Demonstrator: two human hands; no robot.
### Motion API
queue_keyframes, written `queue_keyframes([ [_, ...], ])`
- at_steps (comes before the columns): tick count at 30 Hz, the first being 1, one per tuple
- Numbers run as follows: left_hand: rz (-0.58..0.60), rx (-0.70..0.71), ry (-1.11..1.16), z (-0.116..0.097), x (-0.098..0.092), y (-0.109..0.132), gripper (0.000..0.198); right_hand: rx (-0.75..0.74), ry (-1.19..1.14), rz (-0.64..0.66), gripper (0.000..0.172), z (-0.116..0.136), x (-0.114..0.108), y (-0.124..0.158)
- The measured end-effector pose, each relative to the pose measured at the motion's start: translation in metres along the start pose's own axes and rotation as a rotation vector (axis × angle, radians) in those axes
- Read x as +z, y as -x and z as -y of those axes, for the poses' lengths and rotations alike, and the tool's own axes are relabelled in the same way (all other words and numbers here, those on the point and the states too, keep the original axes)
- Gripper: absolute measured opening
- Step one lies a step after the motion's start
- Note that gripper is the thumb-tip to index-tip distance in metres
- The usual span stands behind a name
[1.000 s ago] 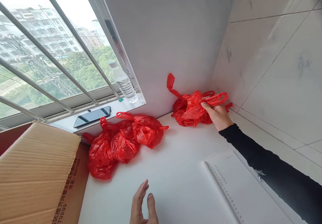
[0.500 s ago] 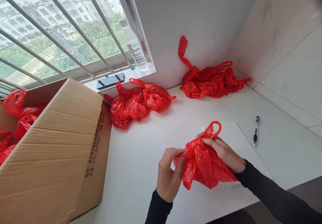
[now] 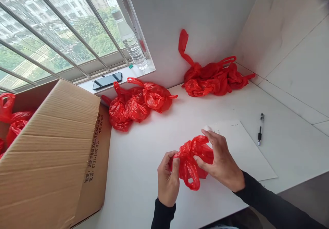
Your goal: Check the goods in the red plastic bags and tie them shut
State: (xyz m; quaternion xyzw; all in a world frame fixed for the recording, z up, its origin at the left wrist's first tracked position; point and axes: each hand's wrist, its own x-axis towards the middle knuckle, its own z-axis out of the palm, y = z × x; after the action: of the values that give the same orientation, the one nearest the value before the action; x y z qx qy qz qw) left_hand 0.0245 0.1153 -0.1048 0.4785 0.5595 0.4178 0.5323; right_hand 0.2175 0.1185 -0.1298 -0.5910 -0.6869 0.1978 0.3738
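A knotted red plastic bag [image 3: 189, 157] is between my hands above the white table, with one handle loop hanging toward me. My left hand [image 3: 168, 177] pinches its left side between thumb and fingers. My right hand [image 3: 222, 158] is at the bag's right side, thumb and index finger spread wide apart. Its thumb touches the front of the bag; its other fingers are partly hidden. Behind my right hand lies a sheet of white paper [image 3: 246, 150], with a small white object [image 3: 207, 129] at its far edge that I cannot make out.
Several tied red bags [image 3: 138, 102] sit along the window ledge, and more red bags [image 3: 213, 80] lie against the back wall. A cardboard box [image 3: 51, 146] holding red bags stands left. A phone [image 3: 107, 81] and a water bottle [image 3: 131, 40] occupy the sill. A pen [image 3: 260, 129] lies right.
My right hand has let go of the upper handle loop and spread its fingers. The bag has turned, its loop now hanging toward me. My left hand keeps its pinch.
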Motion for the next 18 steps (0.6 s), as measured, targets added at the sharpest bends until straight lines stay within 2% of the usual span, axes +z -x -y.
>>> queue_keyframes([
  [2,0.006,-0.015,0.014,0.002,-0.002,0.0,0.025,0.039,0.029,-0.029,0.081,-0.003,0.001,-0.003],
  [4,0.01,-0.033,0.026,0.004,-0.004,0.001,0.026,0.1,0.005,0.042,0.074,-0.007,-0.001,-0.006],
  [7,0.01,-0.057,0.03,0.006,-0.007,0.001,0.026,0.195,-0.071,0.17,0.053,-0.011,-0.007,-0.013],
  [9,-0.004,-0.067,0.024,0.007,-0.011,0.001,0.027,0.231,-0.112,0.177,0.036,-0.014,-0.014,-0.018],
  [11,-0.034,-0.073,0.012,0.008,-0.015,0.0,0.028,0.275,-0.117,0.152,0.027,-0.019,-0.021,-0.022],
  [15,-0.101,-0.069,-0.033,0.011,-0.022,-0.001,0.029,0.347,-0.097,0.136,0.032,-0.027,-0.03,-0.027],
  [18,-0.147,-0.046,-0.093,0.011,-0.018,-0.002,0.032,0.188,-0.072,0.124,0.036,-0.024,-0.027,-0.026],
])
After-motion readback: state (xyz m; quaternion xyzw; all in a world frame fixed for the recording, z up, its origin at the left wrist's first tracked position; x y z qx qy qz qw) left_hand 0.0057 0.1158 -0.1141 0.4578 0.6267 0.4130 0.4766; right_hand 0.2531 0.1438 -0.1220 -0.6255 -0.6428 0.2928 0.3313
